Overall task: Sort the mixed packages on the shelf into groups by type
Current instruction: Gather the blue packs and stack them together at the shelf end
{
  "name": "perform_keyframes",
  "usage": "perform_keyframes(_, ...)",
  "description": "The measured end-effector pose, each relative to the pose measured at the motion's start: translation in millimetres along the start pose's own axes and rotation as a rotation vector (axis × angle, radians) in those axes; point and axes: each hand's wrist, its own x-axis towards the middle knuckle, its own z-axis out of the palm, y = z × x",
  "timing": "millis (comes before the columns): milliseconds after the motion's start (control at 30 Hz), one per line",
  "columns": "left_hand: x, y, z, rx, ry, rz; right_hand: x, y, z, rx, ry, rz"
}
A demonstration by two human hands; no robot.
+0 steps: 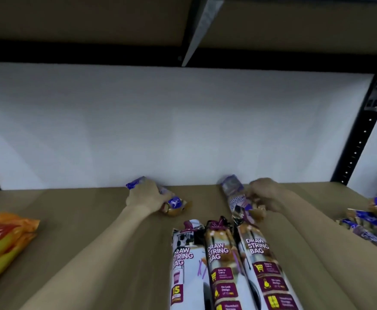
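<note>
A blue packet point(174, 203) is clasped by the curled left hand point(146, 196), while a purple packet point(235, 195) is apparently pinched by the right hand point(265, 194) fingers point(251, 195).

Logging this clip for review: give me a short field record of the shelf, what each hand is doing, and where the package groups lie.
setting: brown shelf board with a white back wall
left hand: closed around a blue-purple packet near the back wall
right hand: gripping a purple draw string bag roll at the back
centre front: three draw string bag rolls lying side by side
left edge: orange and yellow packets
right edge: pile of blue-purple packets
sorting state: groups partly formed
</note>
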Motion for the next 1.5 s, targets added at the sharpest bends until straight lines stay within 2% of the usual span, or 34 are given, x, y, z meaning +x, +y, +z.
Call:
perform_keyframes(100, 9, -6, -13, -0.007, -0.198, 0.116, -3, 5, -9, -0.303, 0.02, 0.024)
perform_keyframes(200, 18, -9, -23, -0.141, -0.393, 0.155, -5, -6, -10, -0.602, 0.081, -0.122)
perform_keyframes(267, 17, -4, -17, -0.114, -0.358, 0.171, -3, -11, -4, -0.703, 0.108, -0.248)
perform_keyframes(333, 16, -2, -6, -0.08, -0.27, 0.197, -1, -14, 4, -0.852, -0.038, -0.338)
perform_keyframes(400, 17, -3, -5, -0.007, -0.258, 0.223, 7, -12, 6, -1.05, -0.186, -0.359)
perform_keyframes(533, 17, -10, -22, 0.214, -0.242, 0.265, -6, -26, -6, -1.405, -0.121, -0.25)
perform_keyframes(600, 8, -7, -23, 0.332, -0.091, 0.306, -11, -25, -15, -1.59, -0.119, -0.13)
perform_keyframes(667, -3, -2, -19, 0.361, 0.149, 0.222, -15, -17, -23, -1.548, -0.164, -0.062)
perform_keyframes(700, -8, 3, -17, 0.31, 0.198, 0.123, -17, -15, -28, -1.463, -0.185, -0.064)
perform_keyframes(767, -13, 13, -13, 0.283, 0.064, -0.035, -24, -7, -38, -1.282, -0.22, -0.092)
perform_keyframes(867, -9, 10, -1, 0.318, -0.127, 0.015, -34, 4, -45, -1.178, -0.172, -0.152)
perform_keyframes(967, -4, 7, -1, 0.296, -0.075, 0.028, -39, 27, -37, -1.053, -0.04, -0.273)
perform_keyframes(1033, -12, 24, -9, 0.265, -0.015, 0.053, -50, 39, -39, -0.956, 0.059, -0.285)
perform_keyframes(1200, -55, 119, -41, 0.155, 0.098, 0.162, -89, 49, -84, -0.809, 0.291, -0.307)
perform_keyframes(1267, -76, 164, -44, 0.101, 0.111, 0.221, -109, 48, -116, -0.82, 0.403, -0.335)
perform_keyframes(1400, -122, 255, -11, -0.017, 0.008, 0.325, -145, 60, -186, -0.877, 0.599, -0.342)
perform_keyframes(1500, -154, 313, 37, -0.116, -0.135, 0.317, -164, 85, -228, -0.974, 0.665, -0.354)
